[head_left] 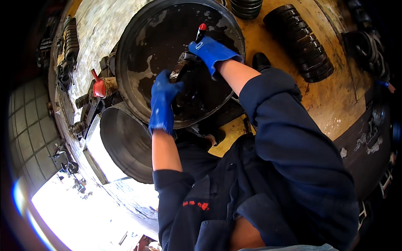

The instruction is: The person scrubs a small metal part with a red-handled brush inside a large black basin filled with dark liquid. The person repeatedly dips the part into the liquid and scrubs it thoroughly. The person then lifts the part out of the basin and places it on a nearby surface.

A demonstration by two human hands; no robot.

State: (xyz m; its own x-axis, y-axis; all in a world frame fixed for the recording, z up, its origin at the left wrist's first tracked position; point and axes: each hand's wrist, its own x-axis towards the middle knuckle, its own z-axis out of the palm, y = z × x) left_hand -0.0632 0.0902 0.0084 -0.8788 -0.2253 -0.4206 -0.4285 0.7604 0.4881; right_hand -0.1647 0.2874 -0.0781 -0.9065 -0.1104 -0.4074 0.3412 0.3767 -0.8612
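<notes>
1. While the right grip (213,51), in a blue glove, is closed around a red-tipped tool (201,30), the wet-looking dark metal part (179,70) lies inside the large round pan (122,69), below and to the left of that grip.
2. The left grip (162,95), also gloved in blue, is over the near-left part of the pan, just beside the metal part, with its fingers bent; I cannot tell whether it grasps the part or only rests against it.
3. The tool's red end points toward the pan's far side; its other end is hidden by the glove.
4. Inside, the pan has a dark, glossy bottom, with greyish patches near its left wall and toward its far side.
5. Near the pan's lower-left edge is a grey basin (125,140), its visible inner wall bare metal.
6. A red funnel-like piece (99,87) is just left of the pan, among dark metal parts.
7. To the right of the pan, a black ribbed cylinder (299,42) lies on the stained yellow-brown floor (331,106); a second ribbed piece (246,7) is near the pan's far-right edge.
8. Well left of the pan is a gridded panel (31,125), with glaring light below it.
</notes>
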